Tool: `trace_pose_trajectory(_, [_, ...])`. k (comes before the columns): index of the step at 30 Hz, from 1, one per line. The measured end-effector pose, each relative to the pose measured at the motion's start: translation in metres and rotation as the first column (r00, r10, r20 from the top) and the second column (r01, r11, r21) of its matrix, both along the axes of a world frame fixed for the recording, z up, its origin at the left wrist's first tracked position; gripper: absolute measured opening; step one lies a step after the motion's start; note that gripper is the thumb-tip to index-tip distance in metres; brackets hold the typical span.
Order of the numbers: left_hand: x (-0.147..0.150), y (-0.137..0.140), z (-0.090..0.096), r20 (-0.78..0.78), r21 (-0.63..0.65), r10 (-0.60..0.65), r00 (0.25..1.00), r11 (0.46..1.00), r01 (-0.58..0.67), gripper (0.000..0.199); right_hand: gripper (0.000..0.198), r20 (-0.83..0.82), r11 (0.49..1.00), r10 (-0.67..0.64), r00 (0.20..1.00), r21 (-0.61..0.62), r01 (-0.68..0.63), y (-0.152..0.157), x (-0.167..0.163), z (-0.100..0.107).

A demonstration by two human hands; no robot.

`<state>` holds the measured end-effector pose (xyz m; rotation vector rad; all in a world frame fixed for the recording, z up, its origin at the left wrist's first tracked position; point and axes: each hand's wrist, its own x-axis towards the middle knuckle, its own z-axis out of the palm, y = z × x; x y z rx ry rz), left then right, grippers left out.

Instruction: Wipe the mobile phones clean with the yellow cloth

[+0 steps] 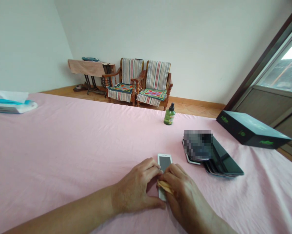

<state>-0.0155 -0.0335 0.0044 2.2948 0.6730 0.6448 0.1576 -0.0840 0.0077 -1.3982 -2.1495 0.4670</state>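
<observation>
A white mobile phone (165,162) with a grey screen lies face up on the pink bed sheet (87,146). My left hand (137,185) steadies it, fingertips at its left edge and thumb near its lower end. Bunched in my right hand (185,191) is a yellow cloth (164,186), which is pressed against the lower part of the phone. My fingers and the cloth hide much of that lower half.
Stacked tablets (225,157) and phones, partly blurred out, lie to the right. Beyond stands a green spray bottle (169,116). A black box (253,130) sits at the far right, a tissue pack (11,105) at the far left. Two wooden chairs (133,79) are behind.
</observation>
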Motion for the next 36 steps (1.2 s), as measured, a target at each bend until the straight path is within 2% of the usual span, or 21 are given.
trace_pose_trajectory(3, [0.0, 0.0, 0.0, -0.014, -0.006, 0.009, 1.0, 1.0, -0.009, 0.057, 0.024, -0.036, 1.0, 0.02, 0.999, -0.004, -0.02, 0.0, 0.005, 0.001])
trace_pose_trajectory(9, [0.001, 0.001, 0.0, 0.009, -0.023, -0.009, 1.0, 1.0, 0.01, 0.049, 0.023, -0.004, 0.999, 0.012, 1.0, -0.032, -0.012, 0.001, 0.001, -0.001])
trace_pose_trajectory(16, [0.001, 0.001, 0.002, -0.021, -0.018, -0.003, 1.0, 1.0, 0.003, 0.055, 0.024, 0.03, 0.999, 0.026, 0.999, -0.02, -0.025, 0.001, 0.005, 0.006])
trace_pose_trajectory(21, [0.002, 0.001, 0.005, -0.049, -0.021, 0.028, 0.998, 0.999, -0.029, 0.046, 0.021, 0.021, 0.999, 0.013, 1.0, -0.052, -0.012, 0.0, -0.005, 0.004])
trace_pose_trajectory(25, [0.002, 0.0, 0.004, -0.036, -0.022, 0.025, 0.999, 0.999, -0.026, 0.053, 0.024, -0.003, 0.997, -0.004, 1.0, -0.082, 0.003, 0.0, -0.002, 0.002])
trace_pose_trajectory(31, [0.003, 0.002, 0.001, -0.02, -0.011, 0.057, 0.998, 0.998, -0.057, 0.062, 0.026, -0.036, 0.999, -0.037, 0.999, -0.038, 0.036, 0.002, 0.018, 0.005])
trace_pose_trajectory(36, [0.004, 0.006, -0.002, 0.004, -0.005, 0.09, 0.996, 0.996, -0.09, 0.067, 0.019, -0.159, 0.993, -0.109, 0.981, -0.066, 0.099, 0.001, 0.024, -0.001])
